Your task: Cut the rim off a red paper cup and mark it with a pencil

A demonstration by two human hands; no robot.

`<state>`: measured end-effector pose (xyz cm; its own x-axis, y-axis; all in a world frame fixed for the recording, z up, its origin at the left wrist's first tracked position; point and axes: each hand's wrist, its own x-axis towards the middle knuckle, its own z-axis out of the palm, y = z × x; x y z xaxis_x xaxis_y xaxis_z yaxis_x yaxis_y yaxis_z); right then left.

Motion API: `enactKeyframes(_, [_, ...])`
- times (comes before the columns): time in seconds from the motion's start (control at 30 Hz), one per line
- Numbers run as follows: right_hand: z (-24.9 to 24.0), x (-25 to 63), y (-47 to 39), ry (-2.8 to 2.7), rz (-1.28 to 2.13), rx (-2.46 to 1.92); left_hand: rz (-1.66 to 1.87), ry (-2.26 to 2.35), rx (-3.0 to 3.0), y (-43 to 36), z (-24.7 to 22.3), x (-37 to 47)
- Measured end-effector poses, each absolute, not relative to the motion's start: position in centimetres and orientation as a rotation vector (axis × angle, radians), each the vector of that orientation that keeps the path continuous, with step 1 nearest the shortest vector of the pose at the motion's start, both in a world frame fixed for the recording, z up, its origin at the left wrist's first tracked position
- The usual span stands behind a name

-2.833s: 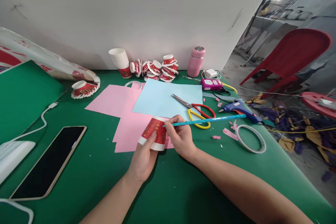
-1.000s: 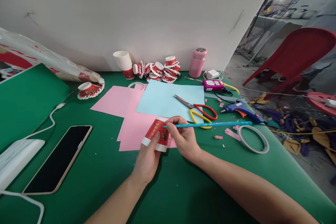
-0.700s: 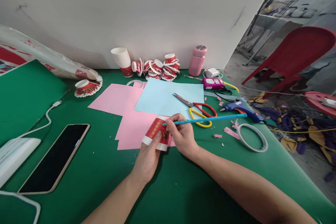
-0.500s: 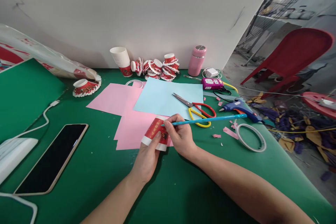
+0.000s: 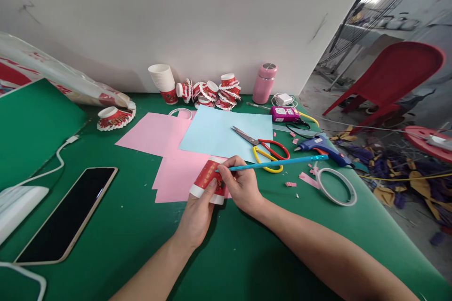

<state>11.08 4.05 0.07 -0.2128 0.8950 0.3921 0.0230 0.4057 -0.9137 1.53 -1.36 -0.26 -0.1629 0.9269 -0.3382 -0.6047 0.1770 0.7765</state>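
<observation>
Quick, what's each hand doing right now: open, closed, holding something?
Left hand: closed, holding the red-and-white printed paper cup.
Right hand: closed, holding the long, slim, shiny blue pen or pencil.

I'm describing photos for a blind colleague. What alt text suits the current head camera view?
A person's left hand holds a red and white paper piece while the right hand holds a blue pencil to it, over a green table. Beyond lie pink sheets and a pale blue sheet with scissors partly on it.
</observation>
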Motion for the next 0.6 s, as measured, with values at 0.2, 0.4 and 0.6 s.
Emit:
enactKeyframes(0.2, [0.07,11.05,4.13,-1.6,0.978,-0.858,1.417,1.031,0.43,-1.38,-0.59,1.45])
enactKeyframes(0.4, [0.15,11.07,4.07,-1.607,0.972,-0.868,1.425,1.015,0.428,-1.32,-0.66,1.46])
enactKeyframes(0.6, [0.28,11.13,4.15,-1.633,0.94,-0.874,1.42,1.007,0.402,-1.35,-0.61,1.45])
